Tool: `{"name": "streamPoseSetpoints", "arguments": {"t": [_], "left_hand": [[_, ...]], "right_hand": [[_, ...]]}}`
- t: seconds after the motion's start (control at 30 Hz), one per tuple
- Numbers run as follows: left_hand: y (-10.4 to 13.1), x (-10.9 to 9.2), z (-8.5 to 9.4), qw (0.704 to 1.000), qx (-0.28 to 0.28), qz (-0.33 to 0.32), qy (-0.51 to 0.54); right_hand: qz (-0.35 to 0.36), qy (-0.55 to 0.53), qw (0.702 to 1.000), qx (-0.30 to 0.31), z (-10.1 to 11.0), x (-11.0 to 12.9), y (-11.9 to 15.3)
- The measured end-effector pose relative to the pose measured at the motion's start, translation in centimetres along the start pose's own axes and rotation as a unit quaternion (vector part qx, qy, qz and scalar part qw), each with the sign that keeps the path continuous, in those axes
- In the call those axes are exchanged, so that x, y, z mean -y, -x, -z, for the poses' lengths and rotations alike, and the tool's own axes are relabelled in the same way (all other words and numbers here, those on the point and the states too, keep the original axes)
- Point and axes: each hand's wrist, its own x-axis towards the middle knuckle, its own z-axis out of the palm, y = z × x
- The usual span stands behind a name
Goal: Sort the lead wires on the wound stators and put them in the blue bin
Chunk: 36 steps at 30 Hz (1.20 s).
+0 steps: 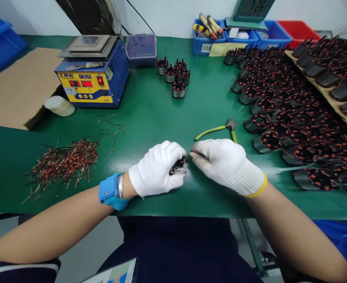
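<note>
My left hand (158, 169), in a white glove with a blue strap at the wrist, is wrapped round a motor stator (178, 166). Black insulation and copper windings show between the fingers; the rest of it is covered. Just to the right, my right hand (223, 165) is gloved too, its thumb and fingertips pinched together close to the stator but apart from it. Whether anything thin is in that pinch cannot be made out. Beyond the right hand lie cutting pliers (217, 129) with green handles, jaws pointing away, one handle partly behind the glove.
A heap of copper wire offcuts (70, 163) lies on the left of the green table (150, 114). Behind it stands a blue and yellow solder pot (88, 84). Several stators (176, 74) stand at mid-back, and many rows of stators (276, 118) fill the right. Blue bins (201, 46) line the back.
</note>
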Motion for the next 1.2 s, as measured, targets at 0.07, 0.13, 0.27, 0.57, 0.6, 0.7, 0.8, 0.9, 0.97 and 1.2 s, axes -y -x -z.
{"name": "streamPoseSetpoints", "arguments": {"t": [0.07, 0.13, 0.27, 0.57, 0.6, 0.7, 0.8, 0.9, 0.97, 1.2], "left_hand": [[-0.2, 0.1, -0.3, 1.000, -0.004, 0.000, 0.009], [-0.3, 0.1, -0.5, 1.000, -0.011, 0.006, 0.023], [-0.4, -0.2, -0.9, 0.997, -0.041, 0.032, 0.050], [-0.6, -0.6, -0.7, 0.992, -0.053, 0.066, 0.090], [-0.6, -0.7, -0.7, 0.992, -0.050, 0.064, 0.095], [-0.4, -0.7, -0.8, 0.992, -0.044, 0.051, 0.105], [-0.4, -0.7, -0.9, 0.993, -0.046, 0.043, 0.104], [-0.5, -0.7, -1.0, 0.993, -0.050, 0.049, 0.100], [-0.4, -0.7, -1.1, 0.991, -0.050, 0.059, 0.106], [0.1, -0.4, -1.1, 0.962, -0.087, 0.109, 0.235]], "right_hand": [[-0.024, -0.031, 0.999, 0.008, -0.5, 0.0, -0.7], [-0.054, -0.099, 0.993, 0.020, -0.7, -0.4, -1.1], [-0.088, -0.274, 0.951, 0.112, -0.6, -1.1, -0.8], [-0.108, -0.321, 0.919, 0.200, -0.3, -0.7, -0.2], [-0.104, -0.326, 0.918, 0.203, -0.3, -0.8, -0.2], [-0.096, -0.387, 0.884, 0.244, -0.3, -1.5, -0.2], [-0.105, -0.449, 0.844, 0.274, -0.5, -1.8, -0.4], [-0.118, -0.464, 0.832, 0.281, -0.8, -1.5, -0.9], [-0.120, -0.470, 0.824, 0.293, -1.0, -1.2, -1.2], [-0.117, -0.442, 0.856, 0.241, -1.5, -0.8, -0.3]]}}
